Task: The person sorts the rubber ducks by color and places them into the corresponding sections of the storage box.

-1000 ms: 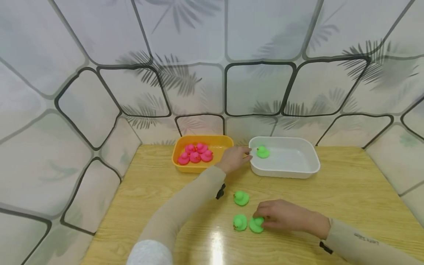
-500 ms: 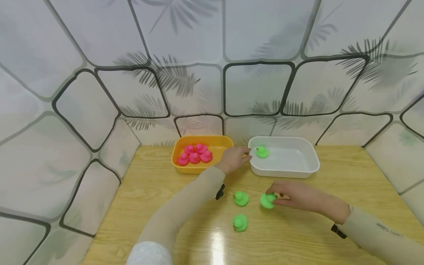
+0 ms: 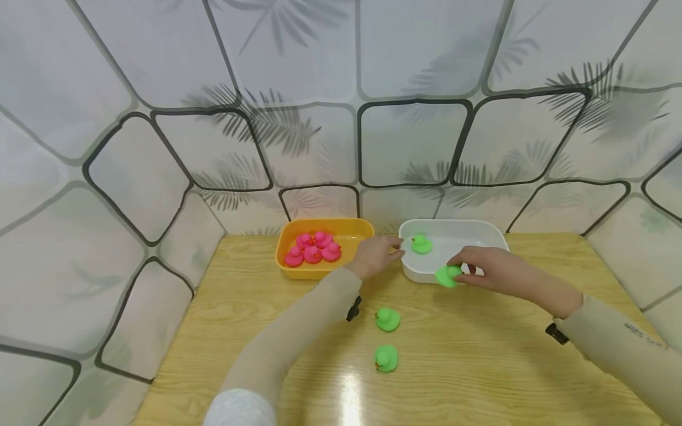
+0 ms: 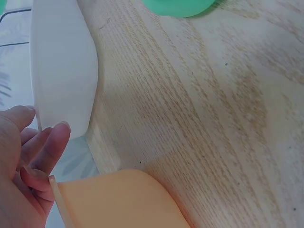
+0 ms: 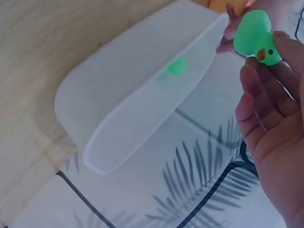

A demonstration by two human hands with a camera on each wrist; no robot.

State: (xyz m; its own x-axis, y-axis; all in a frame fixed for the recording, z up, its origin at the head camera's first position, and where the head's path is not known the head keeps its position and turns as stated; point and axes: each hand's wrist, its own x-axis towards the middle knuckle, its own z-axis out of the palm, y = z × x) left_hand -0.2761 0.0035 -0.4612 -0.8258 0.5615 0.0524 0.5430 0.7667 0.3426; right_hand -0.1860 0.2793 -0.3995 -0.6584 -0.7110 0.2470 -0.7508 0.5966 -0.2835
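Note:
Between the thumb and fingers of my right hand (image 3: 490, 269) is a green rubber duck (image 3: 449, 276), held over the near rim of the white tray (image 3: 407, 269). The right wrist view shows this duck (image 5: 256, 38) pinched by its head, beak visible. Another green duck (image 3: 421, 244) sits inside the tray's left end. My left hand (image 3: 373, 255) holds the tray's left end with thumb and index finger; in the left wrist view its other fingers lie close to the orange tray's rim (image 4: 54, 190). Two more green ducks, one farther (image 3: 388, 319) and one nearer (image 3: 386, 358), stand on the wooden table.
An orange tray (image 3: 282, 260) with several pink ducks (image 3: 312, 254) stands left of the white one, behind my left hand. Both trays are near the patterned wall (image 3: 415, 142). The wooden table (image 3: 240, 331) extends toward me and to both sides.
My right hand has lifted a green duck from beside the nearest one and carried it forward and right to the white tray. The left hand stays where it was.

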